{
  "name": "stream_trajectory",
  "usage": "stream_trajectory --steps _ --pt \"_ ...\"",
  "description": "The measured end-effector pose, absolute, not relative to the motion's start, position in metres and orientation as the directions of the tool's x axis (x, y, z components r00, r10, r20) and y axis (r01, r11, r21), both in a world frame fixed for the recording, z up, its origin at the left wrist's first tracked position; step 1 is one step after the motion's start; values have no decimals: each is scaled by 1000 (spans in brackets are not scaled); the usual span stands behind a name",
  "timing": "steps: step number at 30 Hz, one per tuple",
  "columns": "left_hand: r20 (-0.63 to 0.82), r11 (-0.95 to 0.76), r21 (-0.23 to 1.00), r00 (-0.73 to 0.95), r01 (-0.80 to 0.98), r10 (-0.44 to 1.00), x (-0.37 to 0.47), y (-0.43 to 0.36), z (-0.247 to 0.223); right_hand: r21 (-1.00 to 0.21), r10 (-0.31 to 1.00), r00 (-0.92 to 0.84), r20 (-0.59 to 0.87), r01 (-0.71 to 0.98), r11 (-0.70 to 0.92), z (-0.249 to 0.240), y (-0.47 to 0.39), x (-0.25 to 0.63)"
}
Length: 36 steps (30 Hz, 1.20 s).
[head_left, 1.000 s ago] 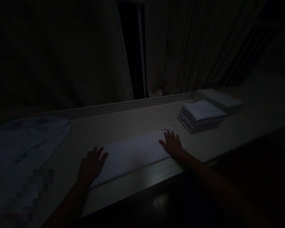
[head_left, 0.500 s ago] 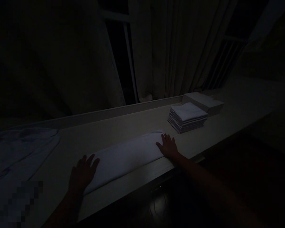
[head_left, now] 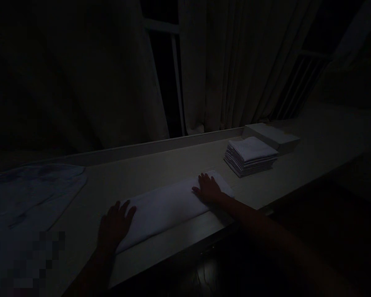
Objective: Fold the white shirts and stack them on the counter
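A white cloth point(head_left: 165, 208), folded into a long flat strip, lies along the front of a pale counter point(head_left: 136, 177). On its left end rests my left hand point(head_left: 116, 222), fingers spread and palm down. My right hand point(head_left: 208, 189) lies flat on the cloth toward its right end, with the fingers stretched out and a short stretch of cloth showing beyond it. Neither hand grips anything. Beyond my right hand stands a neat stack of folded cloths point(head_left: 252, 156). The scene is very dark, so the cloth's finer detail is lost.
A pale box point(head_left: 272, 136) stands behind the stack, against the counter's raised back edge point(head_left: 154, 146). Loose crumpled white cloth point(head_left: 34, 194) covers the counter's left end. Long curtains point(head_left: 216, 70) hang behind, with a barred window gap between them.
My right hand has slid left along the cloth, uncovering its right end. My left hand stays on the left end. The whole view has shifted slightly.
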<state>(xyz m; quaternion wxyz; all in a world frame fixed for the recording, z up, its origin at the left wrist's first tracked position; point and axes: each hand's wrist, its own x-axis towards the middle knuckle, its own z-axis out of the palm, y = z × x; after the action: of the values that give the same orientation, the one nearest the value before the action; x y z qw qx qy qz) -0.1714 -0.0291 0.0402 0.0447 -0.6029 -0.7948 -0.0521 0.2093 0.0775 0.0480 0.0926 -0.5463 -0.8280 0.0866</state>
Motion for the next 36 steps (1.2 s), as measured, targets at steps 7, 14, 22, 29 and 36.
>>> stream_trajectory --steps 7,14,22,29,36 --pt "192 207 -59 -193 977 962 -195 -26 9 -224 993 -111 37 968 117 19 100 229" --pt "206 261 42 -264 964 942 -193 -21 3 -137 992 -67 109 987 82 -2 104 262" --pt "238 279 -1 -271 960 933 -173 -29 36 -115 992 -70 108 990 83 1 101 256" --pt "264 -42 -20 46 999 963 -75 -40 52 -94 990 -84 113 991 95 1 100 260" --pt "244 20 15 -23 1000 970 -68 -66 21 -103 991 -84 106 990 95 2 99 256"
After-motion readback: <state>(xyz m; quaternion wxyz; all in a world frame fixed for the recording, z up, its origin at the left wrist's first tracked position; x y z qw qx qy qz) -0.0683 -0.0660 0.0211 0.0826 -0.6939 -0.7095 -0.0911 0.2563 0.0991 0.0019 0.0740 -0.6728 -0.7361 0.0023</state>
